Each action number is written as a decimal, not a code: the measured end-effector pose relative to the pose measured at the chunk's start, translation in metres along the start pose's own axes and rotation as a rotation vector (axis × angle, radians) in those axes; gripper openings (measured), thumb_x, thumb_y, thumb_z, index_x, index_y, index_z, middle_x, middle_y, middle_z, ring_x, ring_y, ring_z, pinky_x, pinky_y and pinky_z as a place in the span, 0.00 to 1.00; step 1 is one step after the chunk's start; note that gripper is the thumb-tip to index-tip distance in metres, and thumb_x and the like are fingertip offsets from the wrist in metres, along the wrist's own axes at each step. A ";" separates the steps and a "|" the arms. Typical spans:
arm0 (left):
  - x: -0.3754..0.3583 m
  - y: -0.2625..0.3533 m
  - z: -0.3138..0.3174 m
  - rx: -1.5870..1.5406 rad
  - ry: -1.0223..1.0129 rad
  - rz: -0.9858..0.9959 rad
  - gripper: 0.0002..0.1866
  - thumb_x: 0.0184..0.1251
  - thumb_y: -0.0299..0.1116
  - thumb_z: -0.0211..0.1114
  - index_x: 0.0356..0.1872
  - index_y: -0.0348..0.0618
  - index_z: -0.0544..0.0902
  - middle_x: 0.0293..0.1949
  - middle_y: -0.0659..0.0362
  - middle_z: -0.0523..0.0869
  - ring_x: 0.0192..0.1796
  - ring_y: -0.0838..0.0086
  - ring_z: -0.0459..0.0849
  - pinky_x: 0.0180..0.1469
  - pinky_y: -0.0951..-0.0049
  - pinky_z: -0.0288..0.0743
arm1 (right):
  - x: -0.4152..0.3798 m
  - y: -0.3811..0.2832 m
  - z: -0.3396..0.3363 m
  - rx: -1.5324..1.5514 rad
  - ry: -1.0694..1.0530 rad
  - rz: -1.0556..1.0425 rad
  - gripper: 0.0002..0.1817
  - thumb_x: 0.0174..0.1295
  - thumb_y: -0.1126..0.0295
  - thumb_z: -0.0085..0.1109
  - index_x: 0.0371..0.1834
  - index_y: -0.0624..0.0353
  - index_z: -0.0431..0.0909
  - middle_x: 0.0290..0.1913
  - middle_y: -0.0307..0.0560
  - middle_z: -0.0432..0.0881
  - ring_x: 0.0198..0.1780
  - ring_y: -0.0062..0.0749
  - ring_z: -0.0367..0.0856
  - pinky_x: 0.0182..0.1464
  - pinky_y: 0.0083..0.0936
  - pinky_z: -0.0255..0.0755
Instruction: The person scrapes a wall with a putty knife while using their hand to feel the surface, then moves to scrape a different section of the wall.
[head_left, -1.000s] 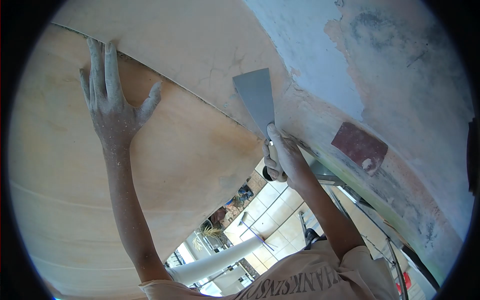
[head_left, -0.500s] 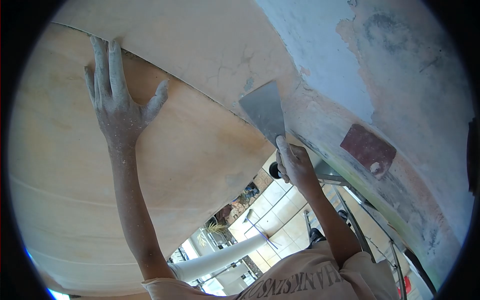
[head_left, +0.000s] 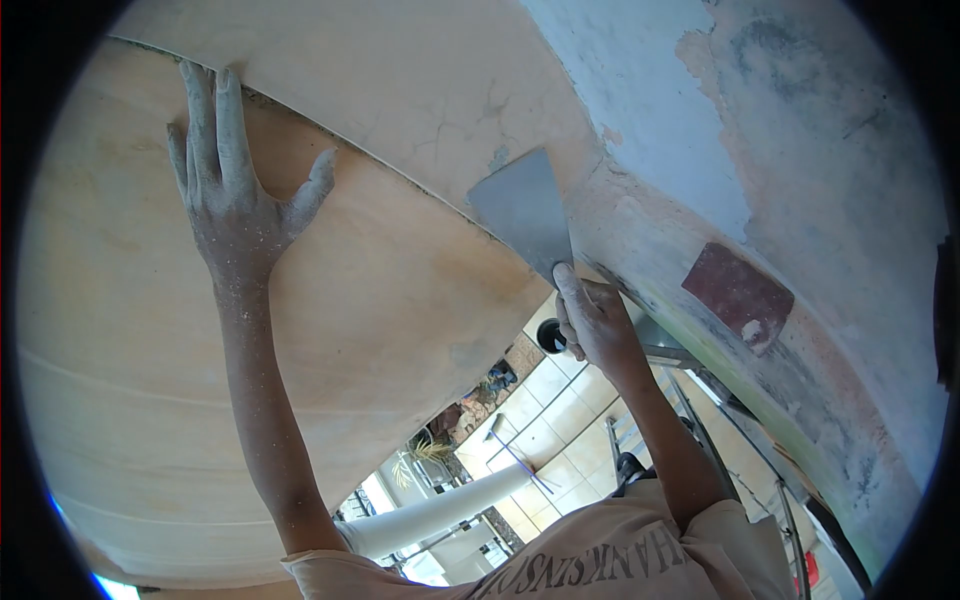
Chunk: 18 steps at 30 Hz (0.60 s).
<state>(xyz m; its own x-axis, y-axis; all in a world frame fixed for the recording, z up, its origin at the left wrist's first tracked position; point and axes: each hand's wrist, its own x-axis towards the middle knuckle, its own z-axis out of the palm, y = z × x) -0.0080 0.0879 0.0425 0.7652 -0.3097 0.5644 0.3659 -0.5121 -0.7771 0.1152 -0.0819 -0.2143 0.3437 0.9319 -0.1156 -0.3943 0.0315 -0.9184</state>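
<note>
My left hand (head_left: 235, 190) lies with its fingers spread on the tan curved surface (head_left: 370, 300), its fingertips at the dark seam along a panel edge. In my right hand (head_left: 597, 320) is the handle of a wide metal scraper (head_left: 527, 210). The scraper's blade points up and left and overlaps the right part of the seam; whether it touches the surface I cannot tell. White dust covers the fingers of both hands.
A dark red rectangular patch (head_left: 738, 297) is on the wall at the right, below peeling pale-blue paint (head_left: 650, 110). Lower down are a white column (head_left: 450, 515), floor tiles (head_left: 540, 440), a black round container (head_left: 551, 336) and metal ladder-like rails (head_left: 700, 415).
The scraper in my right hand has shifted slightly up and left, its blade tilted a little further left. My left hand keeps nearly the same place.
</note>
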 end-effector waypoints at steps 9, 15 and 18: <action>-0.002 -0.002 0.001 -0.026 -0.002 -0.010 0.47 0.45 0.55 0.73 0.65 0.39 0.66 0.68 0.43 0.64 0.69 0.54 0.65 0.63 0.39 0.62 | 0.004 0.001 0.001 -0.066 0.062 -0.102 0.31 0.71 0.49 0.45 0.15 0.62 0.66 0.10 0.36 0.60 0.16 0.19 0.57 0.21 0.25 0.56; -0.005 -0.002 0.000 0.062 -0.040 0.115 0.45 0.50 0.59 0.68 0.67 0.46 0.65 0.70 0.40 0.57 0.72 0.46 0.56 0.67 0.38 0.54 | 0.007 0.002 0.005 -0.103 0.059 -0.120 0.30 0.71 0.51 0.46 0.16 0.65 0.66 0.11 0.38 0.60 0.17 0.21 0.58 0.23 0.27 0.56; -0.009 -0.003 -0.001 0.094 -0.097 0.182 0.42 0.51 0.62 0.66 0.67 0.54 0.68 0.70 0.40 0.57 0.72 0.45 0.55 0.68 0.37 0.50 | 0.004 0.000 0.004 -0.086 0.036 -0.101 0.31 0.71 0.51 0.46 0.16 0.66 0.66 0.11 0.38 0.59 0.17 0.22 0.58 0.23 0.28 0.56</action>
<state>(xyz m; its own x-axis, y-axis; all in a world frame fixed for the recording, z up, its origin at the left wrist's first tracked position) -0.0164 0.0912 0.0400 0.8691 -0.3092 0.3861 0.2610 -0.3764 -0.8889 0.1131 -0.0765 -0.2134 0.4091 0.9119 -0.0334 -0.2820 0.0915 -0.9551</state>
